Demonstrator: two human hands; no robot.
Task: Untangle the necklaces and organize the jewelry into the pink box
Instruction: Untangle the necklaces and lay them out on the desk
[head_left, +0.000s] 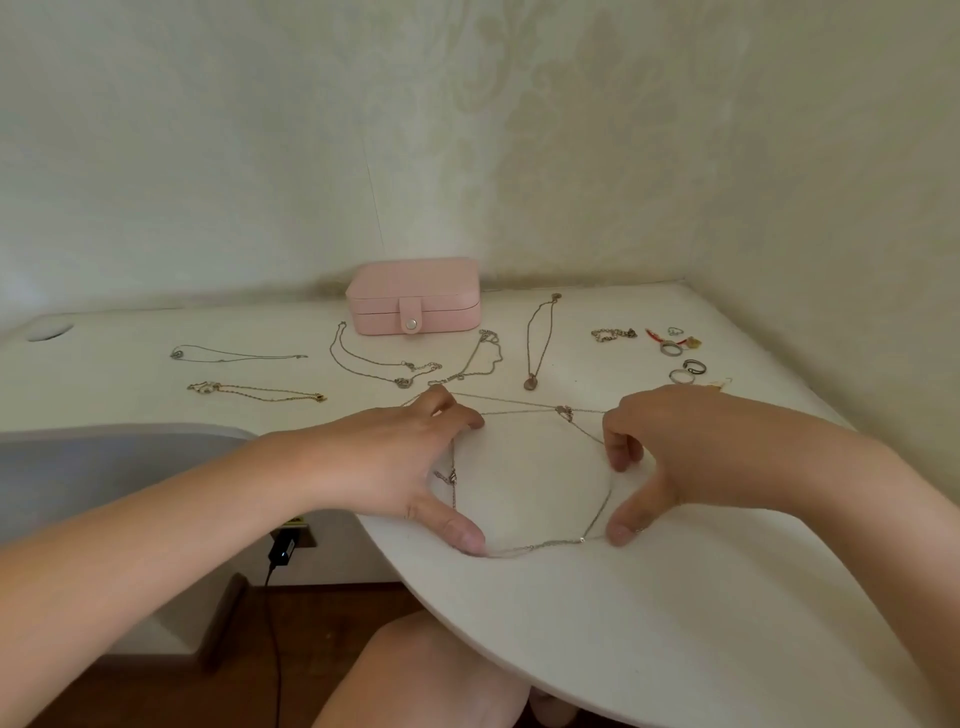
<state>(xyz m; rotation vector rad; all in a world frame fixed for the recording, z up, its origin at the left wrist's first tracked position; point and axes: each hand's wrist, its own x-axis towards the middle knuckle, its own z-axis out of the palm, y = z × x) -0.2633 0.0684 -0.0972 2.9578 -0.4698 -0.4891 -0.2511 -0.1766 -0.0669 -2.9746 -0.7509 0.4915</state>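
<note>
White table (675, 597), seen from the head camera, with every position given relative to the closed pink box (414, 296) at the back wall.

- **Far left of the box:** a thin silver necklace (236, 355) lies stretched out. A gold-toned chain (254, 391) lies nearer than it.
- **In front of the box:** a looped necklace (374, 361).
- **Nearer than the box:** the left hand (410, 457) is spread wide. Its fingertips and thumb pin the tangled chains (563, 412) to the table.
- **Nearer and to the right of the box:** the right hand (660, 457) is also spread, with its fingertips and thumb pressing the same chains. The chains are drawn into an open loop between the two hands.
- **Right of the box:** a pendant necklace (540, 343), then a bracelet (613, 334).
- **Farthest right:** several rings (680, 358).
</note>
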